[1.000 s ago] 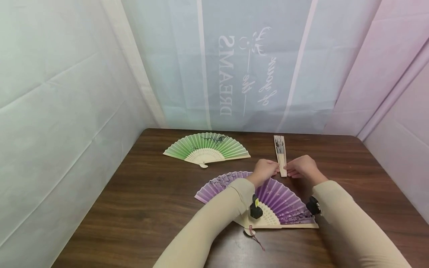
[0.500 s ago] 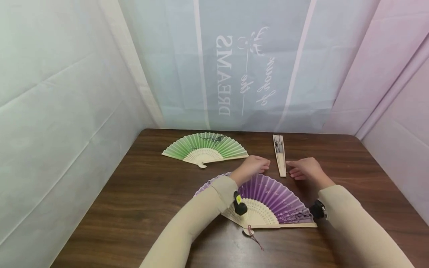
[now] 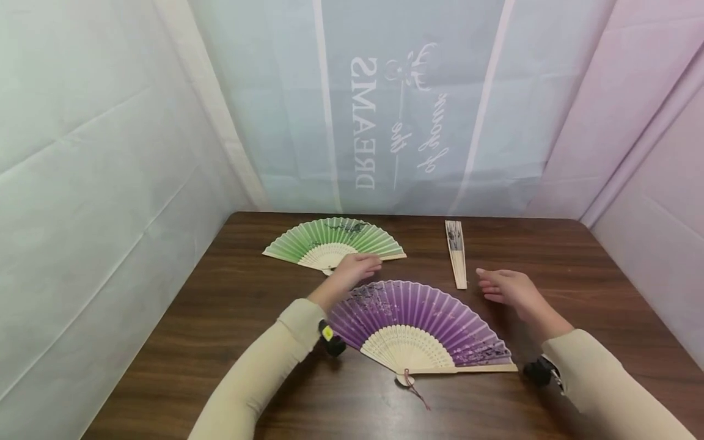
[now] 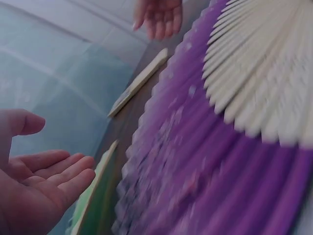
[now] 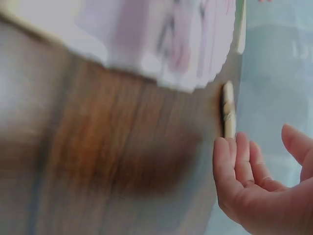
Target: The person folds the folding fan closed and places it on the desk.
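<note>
My left hand hovers between the spread green fan and the spread purple fan, holding nothing. In the left wrist view its fingers are extended, with the thumb apart. My right hand is in the air to the right of the folded fan, apart from it and with nothing in its relaxed fingers. The folded fan lies lengthwise near the back of the table, its pale end toward me. A dark red tassel hangs from the purple fan's pivot.
The dark wooden table carries all three fans. Behind it hangs a pale blue cloth with mirrored lettering, and a whitish cloth wall encloses the left side.
Both hands have let go of the folded fan. The left hand has moved left over toward the green fan, and the right hand has drawn back to the right.
</note>
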Available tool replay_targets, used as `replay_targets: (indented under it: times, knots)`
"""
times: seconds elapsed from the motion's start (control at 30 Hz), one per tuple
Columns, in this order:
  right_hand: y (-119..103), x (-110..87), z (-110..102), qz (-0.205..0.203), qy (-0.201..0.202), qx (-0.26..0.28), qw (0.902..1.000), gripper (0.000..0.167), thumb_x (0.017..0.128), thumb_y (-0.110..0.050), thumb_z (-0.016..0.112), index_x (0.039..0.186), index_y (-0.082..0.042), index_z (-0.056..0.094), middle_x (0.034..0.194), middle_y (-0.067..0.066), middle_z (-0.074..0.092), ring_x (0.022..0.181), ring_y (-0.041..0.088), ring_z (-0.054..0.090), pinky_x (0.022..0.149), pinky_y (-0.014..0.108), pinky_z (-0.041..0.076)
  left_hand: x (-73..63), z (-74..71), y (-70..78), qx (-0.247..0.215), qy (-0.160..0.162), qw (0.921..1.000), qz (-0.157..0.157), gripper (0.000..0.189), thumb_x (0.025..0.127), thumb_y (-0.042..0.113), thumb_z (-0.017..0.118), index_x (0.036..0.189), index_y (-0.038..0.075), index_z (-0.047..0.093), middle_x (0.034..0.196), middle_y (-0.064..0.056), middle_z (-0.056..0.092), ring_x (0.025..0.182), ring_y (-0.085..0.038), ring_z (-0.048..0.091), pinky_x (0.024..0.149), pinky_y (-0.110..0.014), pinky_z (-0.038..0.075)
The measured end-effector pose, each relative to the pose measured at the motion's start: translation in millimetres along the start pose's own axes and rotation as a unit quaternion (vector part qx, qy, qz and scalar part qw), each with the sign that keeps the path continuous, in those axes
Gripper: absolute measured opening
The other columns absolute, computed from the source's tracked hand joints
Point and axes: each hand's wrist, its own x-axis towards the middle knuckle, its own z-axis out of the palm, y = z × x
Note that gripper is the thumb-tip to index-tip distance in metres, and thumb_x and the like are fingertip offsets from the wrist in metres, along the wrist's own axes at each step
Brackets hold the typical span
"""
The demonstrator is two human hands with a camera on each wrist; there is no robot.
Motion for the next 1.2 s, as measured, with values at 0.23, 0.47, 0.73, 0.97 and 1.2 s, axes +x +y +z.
replay_targets:
  times: [0.23, 0.47, 0.73, 0.97, 1.2]
  knots:
    - [-4.7, -21.7, 9.1, -0.003, -0.008, 0.016, 0.9998, 0.074, 0.102, -0.043, 0.054, 0.137, 0.02, 0.041, 0.124, 0.027, 0.066, 0.097, 0.006, 0.068, 0.088, 0.021, 0.06, -20.6, -39.5, -8.1, 0.009, 0.016, 0.9998, 0.001, 0.045, 0.101, 0.017, 0.053, 0.136, -0.012, 0.05, 0.14, -0.028, 0.055, 0.131, -0.037, 0.055, 0.114, -0.042, 0.046]
    - [-2.6, -33.9, 13.3, -0.028, -0.039, 0.073, 0.9962, 0.068, 0.104, -0.034, 0.053, 0.14, 0.021, 0.037, 0.128, 0.028, 0.063, 0.099, 0.004, 0.069, 0.092, 0.022, 0.059, -34.7, -55.3, -20.4, 0.017, 0.027, 0.9995, -0.002, 0.047, 0.102, 0.019, 0.054, 0.138, -0.01, 0.049, 0.14, -0.027, 0.055, 0.132, -0.037, 0.054, 0.115, -0.042, 0.045]
    - [5.3, -46.7, 14.0, -0.024, -0.091, 0.154, 0.9836, 0.066, 0.105, -0.029, 0.051, 0.141, 0.023, 0.031, 0.124, 0.019, 0.069, 0.101, 0.006, 0.07, 0.095, 0.028, 0.059, -55.4, -68.0, -36.2, 0.014, 0.05, 0.9987, -0.001, 0.05, 0.1, 0.016, 0.056, 0.142, -0.009, 0.046, 0.143, -0.027, 0.053, 0.135, -0.037, 0.051, 0.117, -0.045, 0.043]
    - [10.3, -59.5, 20.1, -0.021, -0.148, 0.193, 0.9697, 0.049, 0.106, -0.024, 0.049, 0.131, 0.017, 0.049, 0.111, 0.009, 0.075, 0.101, 0.013, 0.072, 0.094, 0.029, 0.059, -73.0, -76.1, -48.5, 0.024, 0.069, 0.9973, -0.005, 0.054, 0.097, 0.014, 0.06, 0.143, -0.008, 0.044, 0.143, -0.026, 0.053, 0.136, -0.036, 0.05, 0.119, -0.046, 0.039]
    - [11.9, -76.7, 35.2, -0.003, -0.193, 0.193, 0.9621, 0.046, 0.108, -0.028, 0.044, 0.125, 0.012, 0.059, 0.111, 0.013, 0.075, 0.102, 0.016, 0.073, 0.094, 0.031, 0.06, -83.5, -75.6, -58.1, -0.008, 0.05, 0.9987, -0.007, 0.055, 0.098, 0.012, 0.059, 0.144, -0.011, 0.04, 0.146, -0.028, 0.049, 0.138, -0.036, 0.048, 0.12, -0.044, 0.038]
